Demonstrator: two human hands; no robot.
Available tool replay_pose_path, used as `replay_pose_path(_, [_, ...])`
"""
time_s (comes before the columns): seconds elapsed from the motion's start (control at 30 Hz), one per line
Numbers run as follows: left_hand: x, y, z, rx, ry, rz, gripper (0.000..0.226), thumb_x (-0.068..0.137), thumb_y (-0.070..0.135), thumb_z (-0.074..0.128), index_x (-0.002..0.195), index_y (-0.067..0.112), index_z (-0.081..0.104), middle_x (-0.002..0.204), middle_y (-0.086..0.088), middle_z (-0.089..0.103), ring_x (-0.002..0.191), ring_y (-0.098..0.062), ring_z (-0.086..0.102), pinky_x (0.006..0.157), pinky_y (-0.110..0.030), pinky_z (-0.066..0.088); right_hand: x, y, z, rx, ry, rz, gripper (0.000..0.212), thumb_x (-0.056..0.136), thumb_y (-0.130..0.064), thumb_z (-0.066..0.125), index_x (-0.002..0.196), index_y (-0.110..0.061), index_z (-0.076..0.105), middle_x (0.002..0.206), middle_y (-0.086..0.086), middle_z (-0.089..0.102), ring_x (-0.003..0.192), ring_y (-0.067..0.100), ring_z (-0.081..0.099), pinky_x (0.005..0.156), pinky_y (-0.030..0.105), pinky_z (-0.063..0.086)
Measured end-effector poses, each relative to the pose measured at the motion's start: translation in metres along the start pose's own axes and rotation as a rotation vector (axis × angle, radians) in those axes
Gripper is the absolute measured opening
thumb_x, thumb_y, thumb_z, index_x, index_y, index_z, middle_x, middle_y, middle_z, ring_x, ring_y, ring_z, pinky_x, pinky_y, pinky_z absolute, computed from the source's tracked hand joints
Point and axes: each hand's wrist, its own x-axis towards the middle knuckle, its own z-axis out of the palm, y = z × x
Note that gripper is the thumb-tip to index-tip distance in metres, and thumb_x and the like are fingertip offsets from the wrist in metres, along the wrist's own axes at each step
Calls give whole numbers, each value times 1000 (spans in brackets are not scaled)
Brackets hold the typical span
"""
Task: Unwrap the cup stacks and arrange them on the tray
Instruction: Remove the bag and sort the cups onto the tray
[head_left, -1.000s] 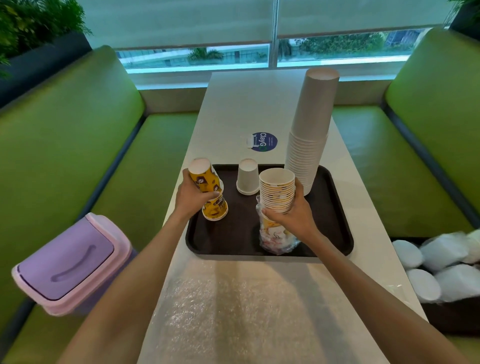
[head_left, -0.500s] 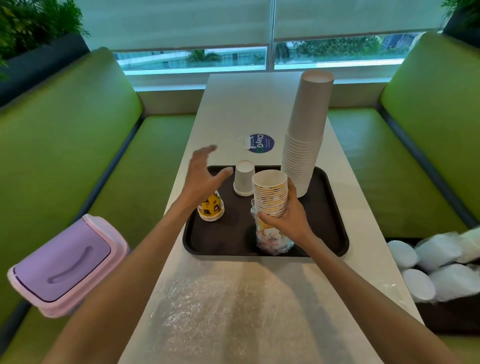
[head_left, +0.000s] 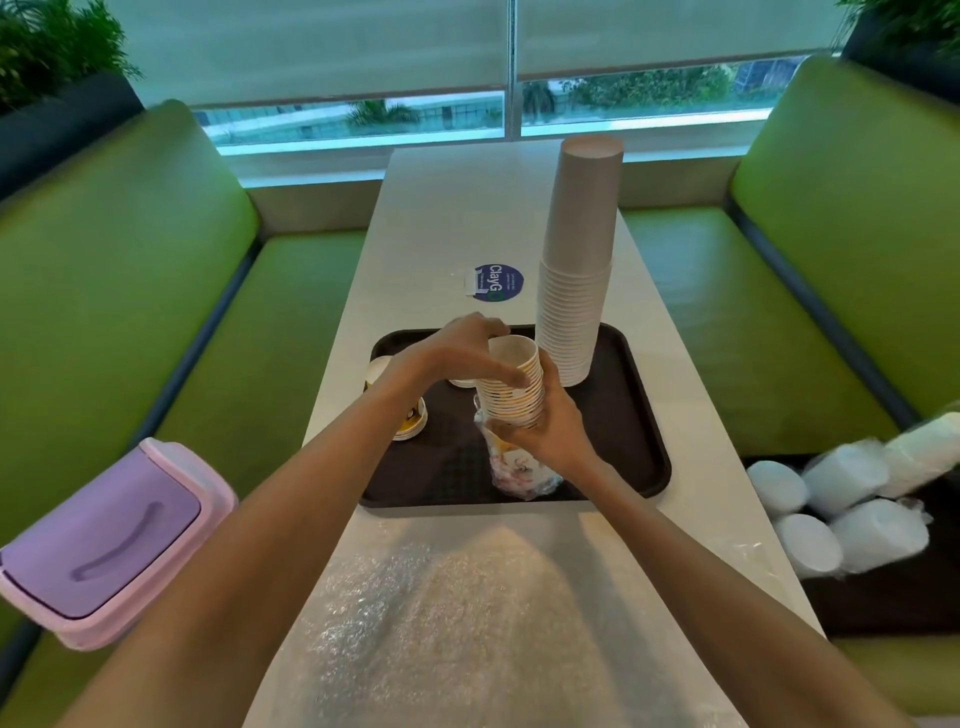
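A dark tray (head_left: 631, 452) lies on the white table. My right hand (head_left: 548, 431) grips a stack of yellow-patterned paper cups (head_left: 511, 387), mouth up, whose lower end sits in a crumpled clear wrapper (head_left: 519, 467) on the tray. My left hand (head_left: 462, 345) reaches across and pinches the stack's top cups near the rim. An upside-down yellow cup stack (head_left: 408, 421) stands at the tray's left, partly hidden by my left arm. A tall white cup stack (head_left: 579, 260) rises at the tray's far right corner. A small white cup (head_left: 462, 383) is mostly hidden behind my left hand.
Clear plastic sheet (head_left: 467, 623) covers the near table. A blue round sticker (head_left: 498, 282) lies beyond the tray. A purple lidded bin (head_left: 104, 540) sits on the left green bench. Several wrapped white cup stacks (head_left: 852, 499) lie in a dark tray on the right bench.
My left hand let go of the yellow cup stack at the tray's left, lifted away open, then came across and took hold of the top of the stack in my right hand.
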Motion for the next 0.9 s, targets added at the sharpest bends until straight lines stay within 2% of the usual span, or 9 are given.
replay_pose_path(0.13, [-2,2,-2,1,10,6,68,78,43,74,134,13,50,135,-6,50,116,-20,48,88,-27,39,1,1,0,-17,-6,7,101,70,-39,82,144,-37,14,143,2,45,129,22,48,104,49,44])
replay_pose_path(0.23, [-3,4,-2,5,21,9,64,78,43,73,130,13,53,129,-6,53,103,-14,46,82,-26,40,0,2,0,-37,-3,4,101,72,-38,82,147,-31,15,143,3,45,129,22,47,105,44,44])
replay_pose_path(0.3, [-4,6,-3,15,36,1,65,78,45,73,130,12,54,128,-6,54,102,-15,47,82,-26,41,0,3,0,-45,-9,5,103,72,-36,82,149,-27,15,143,4,45,130,22,46,106,42,43])
replay_pose_path(0.43, [-5,8,-5,19,70,-18,69,78,49,71,131,10,52,130,-7,53,113,-22,51,81,-26,40,-1,1,0,-32,-6,1,100,72,-34,83,144,-34,14,143,3,45,130,21,47,107,41,42])
replay_pose_path(0.6, [-5,11,-4,46,57,-35,70,77,50,71,132,13,50,131,-7,48,115,-22,48,82,-26,41,0,-1,-1,-53,-14,12,104,73,-35,82,148,-30,10,144,4,44,132,23,46,108,44,41])
replay_pose_path(0.77, [-3,9,-3,9,43,-41,70,76,49,73,130,11,52,128,-7,56,108,-21,55,80,-26,46,-4,-2,2,-71,17,-26,97,75,-38,80,141,-41,8,148,4,40,134,25,43,109,46,39])
replay_pose_path(0.9, [-3,8,-2,-4,46,-43,68,75,49,74,127,10,53,124,-7,59,102,-18,55,81,-26,47,-4,0,3,-76,32,-30,98,74,-40,80,142,-41,8,147,3,40,134,24,43,108,44,39])
